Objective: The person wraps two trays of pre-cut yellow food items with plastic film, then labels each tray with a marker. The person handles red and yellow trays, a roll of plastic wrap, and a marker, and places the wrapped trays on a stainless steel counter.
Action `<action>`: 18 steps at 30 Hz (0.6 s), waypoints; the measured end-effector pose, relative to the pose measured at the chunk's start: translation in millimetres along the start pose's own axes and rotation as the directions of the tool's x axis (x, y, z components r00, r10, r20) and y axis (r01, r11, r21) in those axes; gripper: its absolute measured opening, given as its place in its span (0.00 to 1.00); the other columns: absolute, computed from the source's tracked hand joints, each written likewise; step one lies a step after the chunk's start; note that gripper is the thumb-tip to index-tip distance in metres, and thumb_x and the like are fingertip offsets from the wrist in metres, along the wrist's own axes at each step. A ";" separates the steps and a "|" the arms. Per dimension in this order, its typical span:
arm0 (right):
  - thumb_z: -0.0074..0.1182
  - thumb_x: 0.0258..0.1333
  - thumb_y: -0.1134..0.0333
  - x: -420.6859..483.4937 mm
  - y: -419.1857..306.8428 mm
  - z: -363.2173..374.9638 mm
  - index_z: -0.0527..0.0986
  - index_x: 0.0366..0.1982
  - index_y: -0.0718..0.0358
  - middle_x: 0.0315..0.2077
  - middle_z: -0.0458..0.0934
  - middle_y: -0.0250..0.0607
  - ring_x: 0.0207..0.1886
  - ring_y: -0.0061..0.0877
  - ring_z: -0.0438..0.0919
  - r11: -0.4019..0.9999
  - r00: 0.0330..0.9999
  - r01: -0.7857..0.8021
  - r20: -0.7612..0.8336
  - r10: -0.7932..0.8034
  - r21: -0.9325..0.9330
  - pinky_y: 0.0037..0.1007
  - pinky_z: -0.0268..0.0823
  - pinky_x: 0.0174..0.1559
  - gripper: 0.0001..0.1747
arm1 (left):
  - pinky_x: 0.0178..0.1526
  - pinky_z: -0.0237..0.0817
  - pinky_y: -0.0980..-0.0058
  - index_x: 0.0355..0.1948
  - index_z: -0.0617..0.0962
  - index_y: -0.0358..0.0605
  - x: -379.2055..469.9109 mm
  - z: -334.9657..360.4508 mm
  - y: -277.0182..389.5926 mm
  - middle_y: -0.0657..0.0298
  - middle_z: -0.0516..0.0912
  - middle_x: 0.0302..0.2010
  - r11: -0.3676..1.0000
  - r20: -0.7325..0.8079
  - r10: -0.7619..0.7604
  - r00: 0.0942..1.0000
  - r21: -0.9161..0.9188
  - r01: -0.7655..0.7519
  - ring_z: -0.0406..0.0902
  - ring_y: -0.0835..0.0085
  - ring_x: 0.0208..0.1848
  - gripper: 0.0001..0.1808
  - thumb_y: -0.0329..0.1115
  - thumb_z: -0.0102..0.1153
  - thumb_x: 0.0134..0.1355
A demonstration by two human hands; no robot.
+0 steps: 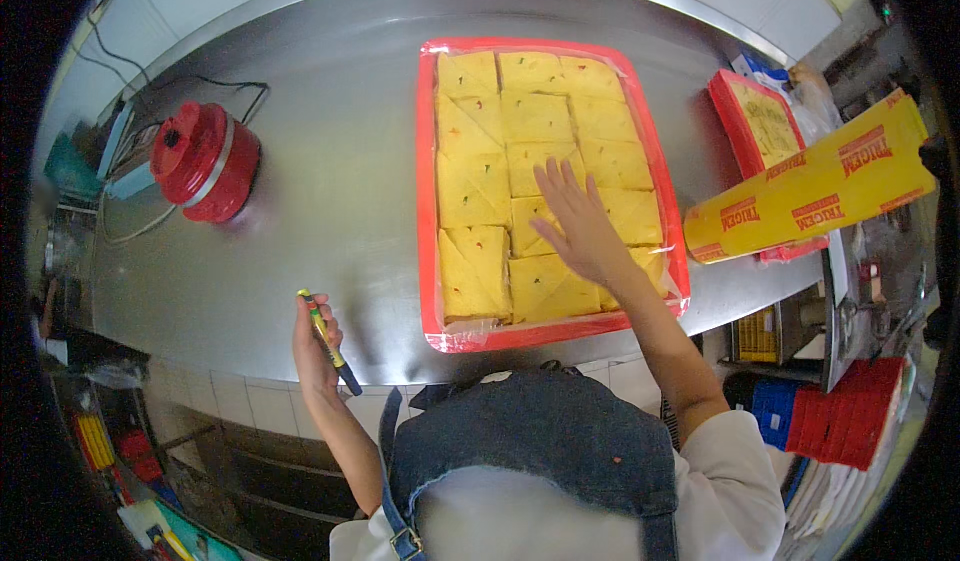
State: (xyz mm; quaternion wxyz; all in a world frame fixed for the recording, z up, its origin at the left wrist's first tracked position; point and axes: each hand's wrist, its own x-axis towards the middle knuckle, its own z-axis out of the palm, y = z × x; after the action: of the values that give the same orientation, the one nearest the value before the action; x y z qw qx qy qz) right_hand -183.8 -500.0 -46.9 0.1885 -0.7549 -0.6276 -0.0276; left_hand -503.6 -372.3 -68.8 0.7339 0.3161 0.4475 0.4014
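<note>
My left hand (319, 343) holds a capped-looking marker pen (322, 332) with a yellow barrel and a dark lower end, over the front edge of the steel table. My right hand (574, 227) lies flat with fingers apart over a large red tray (427, 186); whether it touches cannot be told. In the tray, yellow cut sandwiches or pastries (472, 186) stand in rows, some cut diagonally, with small red and green specks on top. Clear film covers the tray and shows at its rim.
A roll of film in yellow TRICEM packaging (817, 186) lies at the right, beside a smaller red tray (735, 122) with yellow food. A red lidded appliance or pot (206, 163) stands on the steel table (337, 148) at the left, with cables behind it.
</note>
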 end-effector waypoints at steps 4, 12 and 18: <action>0.34 0.53 0.49 -24.7 -9.5 -0.4 0.48 0.56 0.64 0.57 0.46 0.50 0.61 0.38 0.42 1.000 0.977 0.006 0.214 -0.003 -0.013 0.44 0.33 0.58 0.35 | 0.16 0.46 0.90 0.32 0.70 0.41 -22.2 14.8 -8.6 0.71 0.67 0.20 1.000 -0.087 0.011 0.996 -0.004 -0.011 0.58 0.87 0.16 0.19 0.48 0.42 0.57; 0.38 0.51 0.51 -59.6 -14.2 -10.5 0.47 0.56 0.63 0.57 0.44 0.50 0.61 0.38 0.41 0.969 0.968 0.182 0.142 -0.207 0.170 0.46 0.33 0.58 0.35 | 0.17 0.48 0.89 0.31 0.70 0.41 -68.3 46.8 -39.7 0.71 0.66 0.18 1.000 -0.052 0.029 0.998 0.005 -0.029 0.58 0.87 0.15 0.19 0.48 0.40 0.58; 0.40 0.50 0.50 -75.7 -40.4 -12.2 0.49 0.56 0.61 0.56 0.46 0.50 0.60 0.40 0.44 0.981 0.951 0.190 0.242 -0.194 0.041 0.47 0.34 0.57 0.36 | 0.16 0.49 0.88 0.31 0.71 0.41 -96.8 40.0 -59.7 0.72 0.66 0.17 1.000 -0.094 0.021 0.995 -0.003 -0.022 0.58 0.87 0.15 0.19 0.48 0.39 0.58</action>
State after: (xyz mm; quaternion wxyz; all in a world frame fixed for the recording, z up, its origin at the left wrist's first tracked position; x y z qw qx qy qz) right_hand -236.1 -569.1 -46.5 0.1125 -0.6864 -0.7165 0.0529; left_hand -475.7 -489.5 -63.0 0.7084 0.3001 0.4774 0.4246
